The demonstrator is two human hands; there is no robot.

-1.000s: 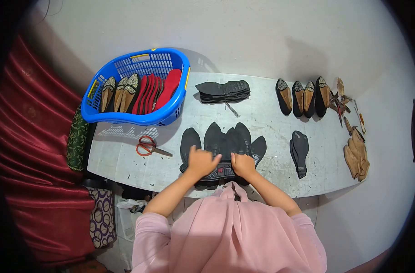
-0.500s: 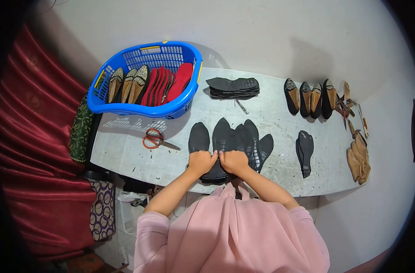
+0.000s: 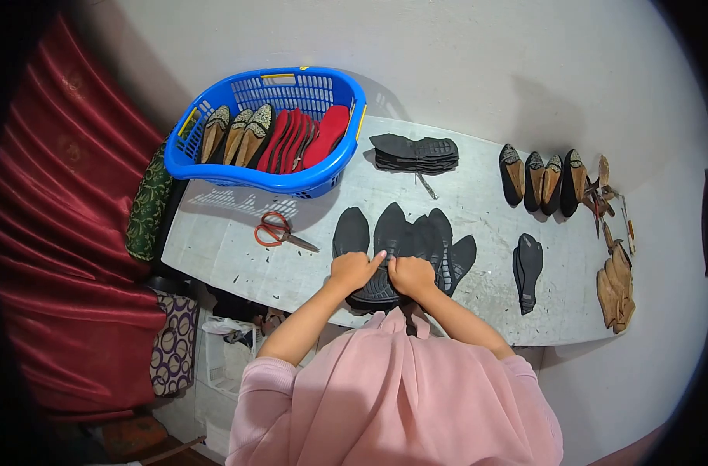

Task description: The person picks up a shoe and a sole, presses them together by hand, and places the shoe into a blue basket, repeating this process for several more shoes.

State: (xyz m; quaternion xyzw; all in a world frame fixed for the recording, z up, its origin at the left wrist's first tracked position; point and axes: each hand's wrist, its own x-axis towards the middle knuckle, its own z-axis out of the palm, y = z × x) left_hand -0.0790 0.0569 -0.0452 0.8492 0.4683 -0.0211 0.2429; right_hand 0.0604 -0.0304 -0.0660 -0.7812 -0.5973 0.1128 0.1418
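Note:
Several black shoe soles lie in a group at the near edge of the table, some with a ribbed, patterned surface. My left hand [image 3: 354, 272] is closed at the left of the central black sole [image 3: 389, 227], its thumb pointing in towards the middle. On the other side, my right hand [image 3: 413, 276] is closed on the same sole, with its thumb close to the left one. The curled fingertips are hidden. Another black sole [image 3: 351, 228] shows beyond my left hand, and more soles [image 3: 462, 255] fan out to the right.
A blue basket [image 3: 268, 183] holds flat shoes and red insoles. Orange-handled scissors [image 3: 280, 231] lie left of my hands. Behind is a tied sole stack [image 3: 416, 154]. To the right are loose soles [image 3: 528, 268], black shoes [image 3: 542, 182], tools [image 3: 601, 194] and gloves [image 3: 616, 289].
The camera view has shifted, so the table's things sit further right in the picture. Both hands stay at the central sole, with the left thumb now slightly raised.

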